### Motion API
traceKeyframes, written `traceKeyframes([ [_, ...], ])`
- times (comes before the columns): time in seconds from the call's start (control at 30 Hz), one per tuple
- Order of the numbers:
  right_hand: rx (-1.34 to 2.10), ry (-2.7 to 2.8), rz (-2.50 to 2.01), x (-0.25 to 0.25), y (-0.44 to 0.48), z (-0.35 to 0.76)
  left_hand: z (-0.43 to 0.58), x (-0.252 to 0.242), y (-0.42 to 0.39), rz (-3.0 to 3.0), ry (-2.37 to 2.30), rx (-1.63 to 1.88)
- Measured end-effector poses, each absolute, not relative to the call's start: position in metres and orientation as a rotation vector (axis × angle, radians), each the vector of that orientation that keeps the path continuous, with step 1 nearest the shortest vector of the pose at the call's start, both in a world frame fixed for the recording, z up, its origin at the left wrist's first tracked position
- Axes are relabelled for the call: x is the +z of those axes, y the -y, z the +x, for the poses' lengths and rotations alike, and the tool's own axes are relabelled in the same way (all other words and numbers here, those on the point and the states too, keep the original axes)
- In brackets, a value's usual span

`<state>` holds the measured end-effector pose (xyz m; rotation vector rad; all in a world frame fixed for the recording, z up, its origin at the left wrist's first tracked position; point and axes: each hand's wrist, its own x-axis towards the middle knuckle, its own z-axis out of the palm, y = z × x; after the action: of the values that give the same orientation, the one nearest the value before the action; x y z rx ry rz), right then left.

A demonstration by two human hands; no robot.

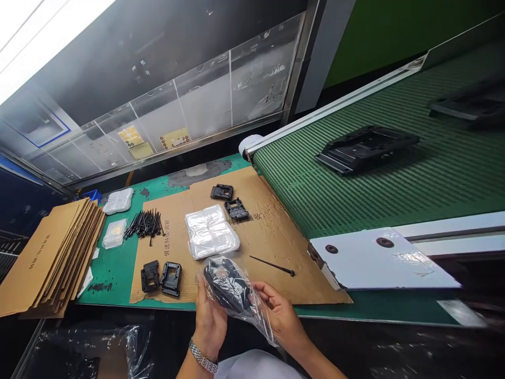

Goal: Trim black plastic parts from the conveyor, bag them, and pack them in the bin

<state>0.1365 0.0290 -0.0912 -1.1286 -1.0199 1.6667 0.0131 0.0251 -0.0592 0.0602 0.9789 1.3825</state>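
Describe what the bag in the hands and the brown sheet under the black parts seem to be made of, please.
The bag looks like thin clear plastic film: glossy, creased, with bright glare. The brown sheet looks like matte cardboard, with a rough torn edge. The black parts are probably moulded plastic, by their dull finish.

So there's a clear plastic bag (252,310) held up between both hands, with a black plastic part (226,284) inside, tilted and kinda hard to make out through the crinkly film. Left hand (209,321) cups one side, right hand (280,316) supports the other, and the loose bag end trails down past it.
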Motion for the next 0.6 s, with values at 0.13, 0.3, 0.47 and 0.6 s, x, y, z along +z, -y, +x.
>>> traceKeyframes([
  [0.13,1.505,1.114,-1.186,-0.085,-0.028,0.138,0.013,-0.057,-0.025,-0.120,-0.937,1.316],
  [0.3,1.126,1.157,-1.406,-0.070,-0.023,0.148,0.008,-0.070,-0.034,-0.258,-0.889,1.356],
  [0.47,1.633,1.370,-1.376,-0.075,-0.018,0.179,0.007,-0.081,-0.030,-0.363,-0.902,1.411],
  [0.6,1.427,1.393,-1.391,-0.078,-0.027,0.197,0.008,-0.080,-0.017,-0.188,-1.104,1.656],
])
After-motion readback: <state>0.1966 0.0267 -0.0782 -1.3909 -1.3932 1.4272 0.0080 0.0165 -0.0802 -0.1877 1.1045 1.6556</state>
